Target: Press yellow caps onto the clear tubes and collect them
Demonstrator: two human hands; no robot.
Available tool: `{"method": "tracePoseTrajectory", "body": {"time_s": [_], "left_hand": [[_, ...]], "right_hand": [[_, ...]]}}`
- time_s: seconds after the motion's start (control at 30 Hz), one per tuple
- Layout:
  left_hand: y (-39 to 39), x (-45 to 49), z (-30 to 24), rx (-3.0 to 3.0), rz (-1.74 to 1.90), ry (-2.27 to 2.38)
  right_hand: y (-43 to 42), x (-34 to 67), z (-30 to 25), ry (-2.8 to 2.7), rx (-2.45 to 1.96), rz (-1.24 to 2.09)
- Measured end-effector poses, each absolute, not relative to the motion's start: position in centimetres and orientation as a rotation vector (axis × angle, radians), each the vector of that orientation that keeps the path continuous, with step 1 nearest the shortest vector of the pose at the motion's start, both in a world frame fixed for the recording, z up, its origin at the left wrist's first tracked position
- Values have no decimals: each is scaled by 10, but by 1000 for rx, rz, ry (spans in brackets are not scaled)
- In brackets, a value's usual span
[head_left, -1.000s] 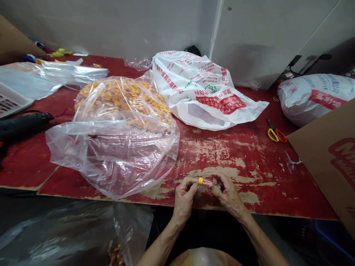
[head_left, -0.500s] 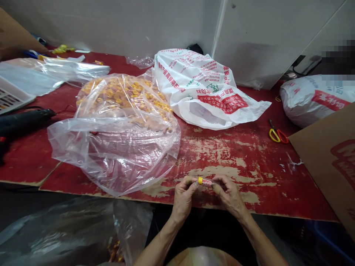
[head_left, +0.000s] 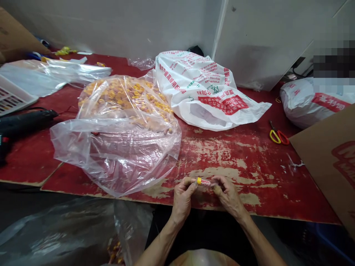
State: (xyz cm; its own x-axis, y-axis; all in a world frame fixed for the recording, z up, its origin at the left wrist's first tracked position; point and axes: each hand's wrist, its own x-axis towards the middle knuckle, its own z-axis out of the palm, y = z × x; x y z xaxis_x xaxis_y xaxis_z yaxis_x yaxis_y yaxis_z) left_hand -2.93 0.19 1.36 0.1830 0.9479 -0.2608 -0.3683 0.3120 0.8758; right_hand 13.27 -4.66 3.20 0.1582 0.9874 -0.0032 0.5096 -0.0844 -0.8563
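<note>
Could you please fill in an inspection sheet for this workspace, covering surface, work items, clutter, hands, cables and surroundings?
Surface: red tabletop, worn to pale patches at centre and front.
Work items: small tube with a yellow end, held near the front edge; clear plastic bag of yellow pieces, farther left.
Clutter: white printed sack, scissors, plastic film, white basket, black tool.
Hands: left hand pinches the tube's yellow end; right hand closes on its other end.
Cables: thin black cable beside the black tool; dark cables at upper right.
Surroundings: grey wall behind; cardboard box at right, second sack beyond it.
</note>
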Motion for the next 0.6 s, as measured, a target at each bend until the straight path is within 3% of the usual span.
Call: {"method": "tracePoseTrajectory", "body": {"time_s": [0.6], "left_hand": [[1, -26, 12, 721, 1084, 939]], "right_hand": [[-43, 139, 19, -1444, -1713, 751]]}}
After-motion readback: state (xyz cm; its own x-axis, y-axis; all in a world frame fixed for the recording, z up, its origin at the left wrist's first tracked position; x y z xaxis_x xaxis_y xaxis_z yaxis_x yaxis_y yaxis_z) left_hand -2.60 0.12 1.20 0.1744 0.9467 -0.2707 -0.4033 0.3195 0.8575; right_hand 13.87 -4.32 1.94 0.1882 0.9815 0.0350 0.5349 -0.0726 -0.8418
